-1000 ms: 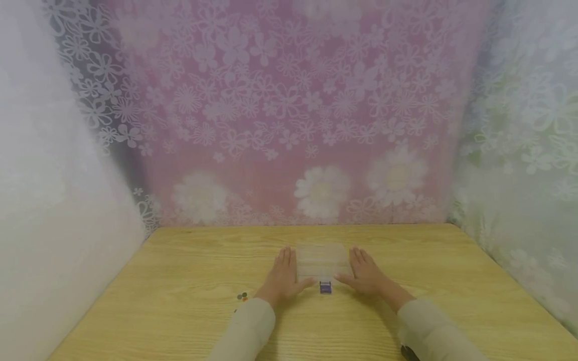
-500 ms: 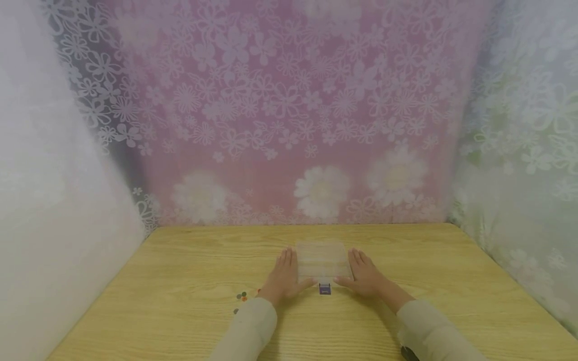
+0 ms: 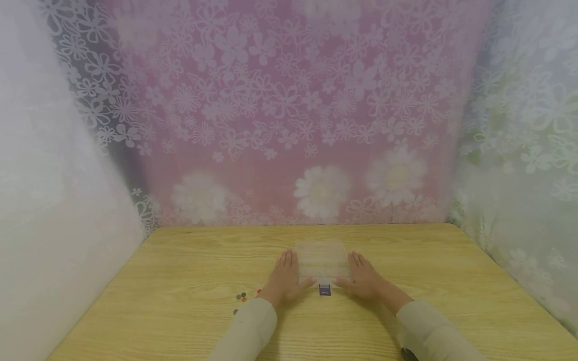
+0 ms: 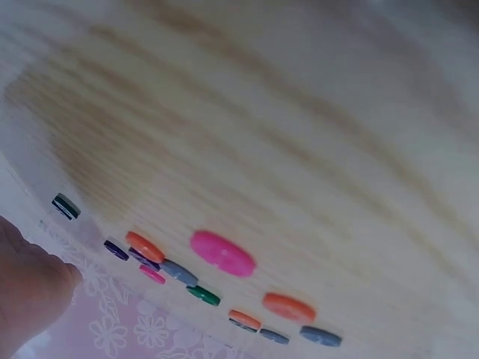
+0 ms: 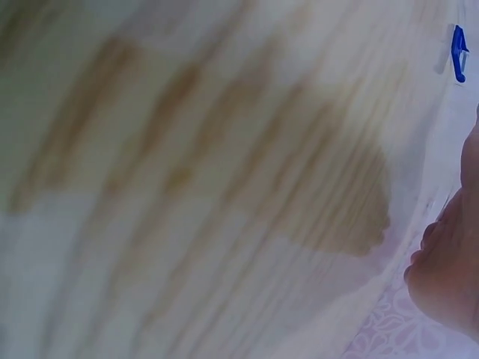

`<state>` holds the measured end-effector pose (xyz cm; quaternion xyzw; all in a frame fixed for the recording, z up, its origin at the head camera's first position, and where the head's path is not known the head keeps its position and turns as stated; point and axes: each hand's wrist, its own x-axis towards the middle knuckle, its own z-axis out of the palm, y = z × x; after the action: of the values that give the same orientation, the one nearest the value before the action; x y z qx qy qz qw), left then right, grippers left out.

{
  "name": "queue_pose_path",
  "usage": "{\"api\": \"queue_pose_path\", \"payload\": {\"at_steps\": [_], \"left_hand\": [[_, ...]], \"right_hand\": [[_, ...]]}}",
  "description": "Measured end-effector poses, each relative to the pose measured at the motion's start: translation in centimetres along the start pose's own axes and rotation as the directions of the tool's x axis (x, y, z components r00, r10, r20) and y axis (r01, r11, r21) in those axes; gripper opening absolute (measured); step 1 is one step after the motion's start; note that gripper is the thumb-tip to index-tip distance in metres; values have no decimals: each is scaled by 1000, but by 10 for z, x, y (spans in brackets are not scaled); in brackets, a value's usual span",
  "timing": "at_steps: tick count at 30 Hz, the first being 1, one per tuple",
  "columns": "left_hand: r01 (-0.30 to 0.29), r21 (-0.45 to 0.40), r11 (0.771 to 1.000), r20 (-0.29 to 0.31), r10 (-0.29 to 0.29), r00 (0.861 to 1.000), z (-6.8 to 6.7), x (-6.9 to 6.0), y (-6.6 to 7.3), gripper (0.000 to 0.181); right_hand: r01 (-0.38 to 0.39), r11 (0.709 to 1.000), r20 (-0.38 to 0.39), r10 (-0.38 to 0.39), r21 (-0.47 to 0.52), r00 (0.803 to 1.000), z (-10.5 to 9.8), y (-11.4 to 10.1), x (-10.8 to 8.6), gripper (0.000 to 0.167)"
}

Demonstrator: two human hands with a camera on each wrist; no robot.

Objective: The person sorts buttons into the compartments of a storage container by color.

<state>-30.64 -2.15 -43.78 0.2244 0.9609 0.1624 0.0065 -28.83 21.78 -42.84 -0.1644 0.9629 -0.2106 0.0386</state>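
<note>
A clear plastic box (image 3: 321,258) with a blue-purple latch (image 3: 324,290) on its near side lies on the wooden table. Along its left side lies my left hand (image 3: 285,278), fingers straight and thumb reaching across the near edge. My right hand (image 3: 363,276) mirrors it on the right side, its thumb pointing toward the latch. Neither hand curls round the box. The left wrist view shows a bit of the left hand (image 4: 30,292) beyond several scattered small round pieces, among them a pink piece (image 4: 222,253). The right wrist view catches the blue latch (image 5: 459,54) beside the right hand (image 5: 449,262).
Left of my left forearm are small coloured pieces, including an orange piece (image 3: 244,300) and a grey piece (image 3: 236,312). A dark object (image 3: 408,354) sits partly hidden by the right sleeve. Flowered curtains (image 3: 293,115) stand behind and beside the wooden table (image 3: 180,281).
Both hands and the box's latch have shifted very slightly toward me. The left forearm has moved a little right, uncovering a red piece beside the wrist. Both hands keep their pose.
</note>
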Motion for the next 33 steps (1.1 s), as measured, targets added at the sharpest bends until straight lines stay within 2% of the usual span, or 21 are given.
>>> {"api": "queue_pose_path", "payload": {"at_steps": [4, 10, 19, 26, 33], "left_hand": [[12, -17, 1000, 20, -11, 1000, -2, -3, 2, 90], [-1, 8, 1000, 18, 1, 1000, -8, -8, 5, 89], [-6, -17, 1000, 19, 6, 1000, -4, -14, 4, 90], [-23, 21, 1000, 18, 23, 1000, -4, -17, 5, 90], [-29, 9, 1000, 12, 29, 1000, -5, -22, 6, 91]], "right_hand": [[11, 1000, -13, -11, -14, 1000, 0, -2, -1, 94], [23, 1000, -24, -24, -15, 999, -1, -5, -5, 93], [40, 999, -41, -41, -37, 998, 1, -8, -11, 90], [45, 996, -44, -48, -74, 998, 4, -5, -11, 91], [55, 996, -43, -58, -75, 997, 4, -9, -16, 91]]}}
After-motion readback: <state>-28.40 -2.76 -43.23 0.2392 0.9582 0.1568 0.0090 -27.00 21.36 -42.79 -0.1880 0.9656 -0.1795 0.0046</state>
